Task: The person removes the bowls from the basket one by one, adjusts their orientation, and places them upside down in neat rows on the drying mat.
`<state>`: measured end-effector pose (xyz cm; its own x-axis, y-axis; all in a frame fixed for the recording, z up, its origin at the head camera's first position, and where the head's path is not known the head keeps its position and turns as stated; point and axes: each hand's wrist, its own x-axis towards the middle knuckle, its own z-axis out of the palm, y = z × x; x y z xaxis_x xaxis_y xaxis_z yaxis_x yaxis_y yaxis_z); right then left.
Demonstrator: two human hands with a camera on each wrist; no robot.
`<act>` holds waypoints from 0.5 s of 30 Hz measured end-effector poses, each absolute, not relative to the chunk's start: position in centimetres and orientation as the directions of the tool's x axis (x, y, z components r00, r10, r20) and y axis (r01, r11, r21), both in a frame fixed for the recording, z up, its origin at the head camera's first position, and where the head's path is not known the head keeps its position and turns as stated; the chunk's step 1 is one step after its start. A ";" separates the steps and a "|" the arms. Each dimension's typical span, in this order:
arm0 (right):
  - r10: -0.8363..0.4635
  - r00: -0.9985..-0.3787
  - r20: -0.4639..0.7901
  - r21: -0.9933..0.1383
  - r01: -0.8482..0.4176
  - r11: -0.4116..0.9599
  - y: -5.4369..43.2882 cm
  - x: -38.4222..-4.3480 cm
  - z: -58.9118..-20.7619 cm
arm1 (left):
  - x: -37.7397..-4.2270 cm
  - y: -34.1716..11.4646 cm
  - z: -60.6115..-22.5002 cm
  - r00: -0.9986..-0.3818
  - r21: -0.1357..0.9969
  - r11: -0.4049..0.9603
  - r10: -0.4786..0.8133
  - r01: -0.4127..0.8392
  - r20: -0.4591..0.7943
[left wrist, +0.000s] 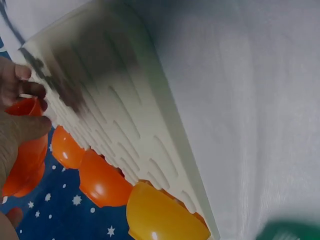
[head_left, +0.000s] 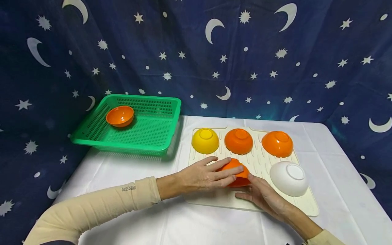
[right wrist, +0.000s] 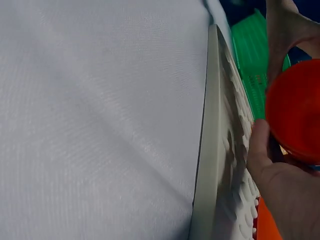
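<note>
Both hands hold one orange bowl over the front part of a cream ridged draining board. My left hand spreads its fingers across the bowl's outside from the left, and its thumb shows against the bowl in the left wrist view. From the right, my right hand grips the rim. The bowl is tilted, and its red-orange inside faces the right wrist camera. Upside down on the board, a yellow bowl and two orange bowls, one middle and one right, form the back row.
An upturned white bowl lies on the board just right of my right hand. At the back left stands a green slotted basket with another orange bowl inside, open side up. A starry dark blue cloth hangs behind the white-covered table.
</note>
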<state>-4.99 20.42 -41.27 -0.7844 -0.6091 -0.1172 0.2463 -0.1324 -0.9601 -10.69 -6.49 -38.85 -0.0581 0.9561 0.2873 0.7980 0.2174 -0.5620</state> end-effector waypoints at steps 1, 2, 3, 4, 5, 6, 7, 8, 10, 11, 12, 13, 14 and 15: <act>-0.600 -0.794 -0.102 -0.964 0.228 -0.138 20.4 -4.9 -41.3 | -10.6 -6.5 -38.9 -0.058 -0.550 0.214 0.956 0.807 0.287; -0.589 -0.803 -0.093 -0.967 0.214 -0.139 20.3 -4.8 -41.2 | -10.6 -6.4 -39.0 -0.057 -0.542 0.211 0.956 0.814 0.287; -0.575 -0.813 -0.091 -0.970 0.203 -0.133 20.1 -4.7 -41.1 | -10.6 -6.3 -39.1 -0.056 -0.537 0.210 0.956 0.817 0.289; -0.559 -0.824 -0.091 -0.972 0.196 -0.130 20.0 -4.6 -41.1 | -10.6 -6.2 -39.2 -0.057 -0.536 0.214 0.954 0.816 0.294; -0.540 -0.836 -0.101 -0.973 0.196 -0.122 19.8 -4.5 -41.0 | -10.6 -6.1 -39.2 -0.066 -0.530 0.224 0.952 0.818 0.300; -0.515 -0.850 -0.113 -0.972 0.201 -0.118 19.7 -4.4 -40.9 | -10.5 -5.9 -39.2 -0.080 -0.516 0.237 0.948 0.823 0.307; -0.488 -0.864 -0.128 -0.972 0.206 -0.110 19.5 -4.3 -40.8 | -10.5 -5.8 -39.3 -0.101 -0.482 0.248 0.945 0.840 0.311; -0.459 -0.878 -0.138 -0.972 0.209 -0.108 19.4 -4.2 -40.7 | -10.4 -5.6 -39.3 -0.127 -0.436 0.263 0.941 0.861 0.315; -0.410 -0.902 -0.137 -0.973 0.199 -0.113 19.3 -4.2 -40.8 | -10.1 -5.4 -39.2 -0.204 -0.273 0.293 0.928 0.916 0.313; -0.384 -0.914 -0.133 -0.975 0.190 -0.115 19.3 -4.2 -40.8 | -9.9 -5.4 -39.2 -0.252 -0.151 0.307 0.920 0.940 0.300; -0.360 -0.925 -0.123 -0.978 0.176 -0.116 19.3 -4.2 -40.9 | -9.6 -5.3 -39.1 -0.306 -0.009 0.321 0.910 0.947 0.280; -0.341 -0.933 -0.117 -0.980 0.164 -0.112 19.3 -4.3 -41.0 | -9.4 -5.4 -39.0 -0.363 0.147 0.335 0.897 0.931 0.251; -0.320 -0.941 -0.107 -0.982 0.151 -0.117 19.3 -4.3 -41.2 | -9.1 -5.4 -38.9 -0.417 0.296 0.347 0.881 0.890 0.221; -0.303 -0.948 -0.097 -0.983 0.138 -0.118 19.3 -4.3 -41.3 | -8.9 -5.4 -38.9 -0.473 0.443 0.357 0.862 0.822 0.183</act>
<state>-4.31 19.31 -41.29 -0.9481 -0.3028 -0.0968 0.1382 -0.1184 -0.9833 -8.91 -5.38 -38.87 -0.4728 0.8619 0.1833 0.8222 0.3567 0.4435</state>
